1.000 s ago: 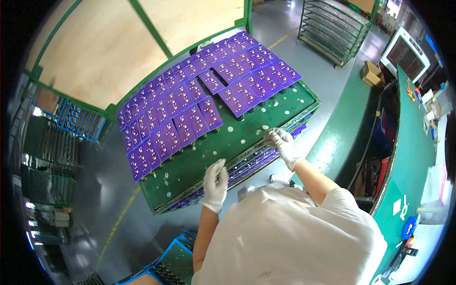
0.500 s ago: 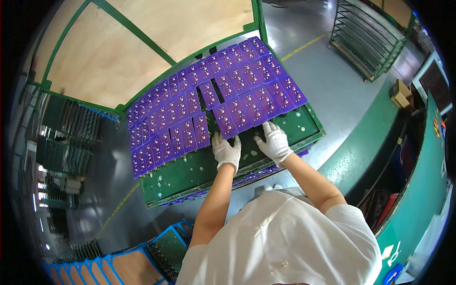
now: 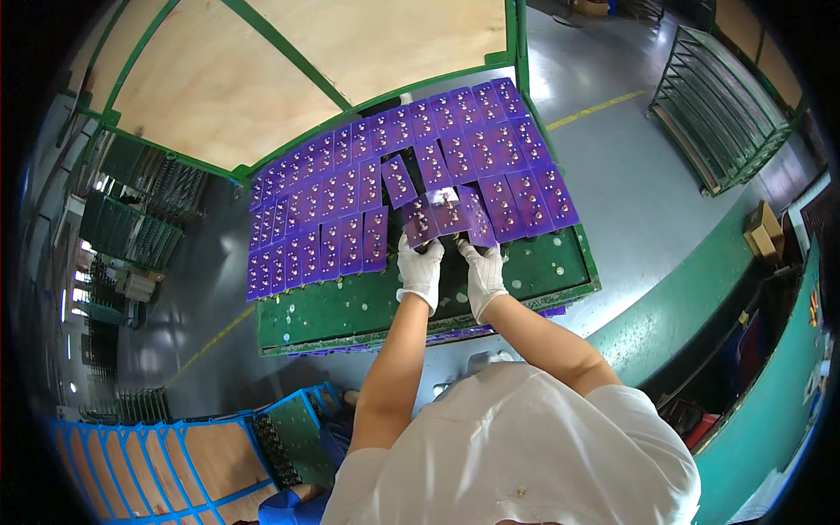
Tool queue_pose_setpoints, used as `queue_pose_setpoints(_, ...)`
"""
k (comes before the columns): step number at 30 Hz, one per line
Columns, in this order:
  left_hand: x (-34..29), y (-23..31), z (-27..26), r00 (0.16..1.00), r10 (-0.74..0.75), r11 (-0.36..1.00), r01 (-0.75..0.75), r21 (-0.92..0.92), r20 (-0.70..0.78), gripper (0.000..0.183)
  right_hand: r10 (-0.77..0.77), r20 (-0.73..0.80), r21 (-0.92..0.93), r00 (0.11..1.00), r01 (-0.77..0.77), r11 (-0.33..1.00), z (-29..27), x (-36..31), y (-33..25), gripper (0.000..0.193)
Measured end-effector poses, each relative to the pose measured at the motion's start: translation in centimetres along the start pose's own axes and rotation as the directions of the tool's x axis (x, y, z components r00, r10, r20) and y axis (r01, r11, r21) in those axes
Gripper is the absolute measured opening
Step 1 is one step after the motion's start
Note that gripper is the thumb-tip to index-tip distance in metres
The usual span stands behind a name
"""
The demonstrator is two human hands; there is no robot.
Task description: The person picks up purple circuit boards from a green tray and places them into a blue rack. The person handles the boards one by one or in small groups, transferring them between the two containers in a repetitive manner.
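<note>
Left hand (image 3: 420, 269), white-gloved, is curled narrow under the near edge of the leftmost of three purple panels (image 3: 421, 223). Right hand (image 3: 484, 273), also gloved, is closed the same way at the near edge of the rightmost one. Both look to be holding — fingertips are hidden under the panels, so can't tell exactly what they pinch.

Change vs half a second ago: hands were spread at the near edge, panels level with the row. Now the three are tipped out of line, with glare on the middle one. Reads as a group coming loose, its support shifting from the cart to the hands.

Panels are over the front of the green cart top (image 3: 350, 306), between the flat front-left panels (image 3: 376, 245) and three flat front-right panels (image 3: 528, 203). Just behind the lifted group, a skewed panel (image 3: 398, 182) sits beside a dark gap — now turned further off line than before.

Further out: wooden board (image 3: 394, 35) in a green frame behind the cart, wire rack (image 3: 722, 114) and cardboard box (image 3: 764, 232) off to the right, blue frame (image 3: 157, 468) lower left.
</note>
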State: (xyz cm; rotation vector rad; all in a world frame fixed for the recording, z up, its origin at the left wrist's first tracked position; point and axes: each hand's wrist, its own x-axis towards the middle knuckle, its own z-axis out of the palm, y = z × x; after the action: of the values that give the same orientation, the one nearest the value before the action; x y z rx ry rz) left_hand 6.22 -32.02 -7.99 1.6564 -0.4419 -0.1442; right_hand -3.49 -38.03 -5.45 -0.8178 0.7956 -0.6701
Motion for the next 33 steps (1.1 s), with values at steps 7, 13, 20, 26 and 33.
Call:
queue_pose_setpoints(7,1.7,2.0,-1.0,0.987,-0.045,0.964,0.003,0.267,0.152,0.016,0.057,-0.009,0.121,0.998,-0.056,0.991,-0.8,0.9,2.1,0.036)
queue_pose_setpoints(13,0.1,-1.1,-1.9,0.996,-0.049,0.987,0.061,-0.148,0.079,0.023,-0.118,0.099,0.038,0.988,0.115,0.993,-0.5,1.1,1.0,0.047)
queue_pose_setpoints(20,-3.9,2.4,-3.7,0.974,-0.167,0.955,0.199,-0.221,0.154,0.025,-0.326,0.25,-0.154,0.912,0.37,0.916,-3.2,0.9,3.3,0.056)
queue_pose_setpoints(26,-9.6,5.2,-4.4,0.949,-0.265,0.85,0.314,-0.422,0.171,0.034,-0.264,0.39,-0.037,0.882,0.302,0.953,-4.0,-4.9,0.1,0.065)
queue_pose_setpoints(33,-13.2,7.2,-5.1,0.884,-0.355,0.828,0.449,-0.337,0.304,0.038,-0.154,0.434,-0.228,0.888,0.273,0.935,-6.7,-8.9,-3.1,0.068)
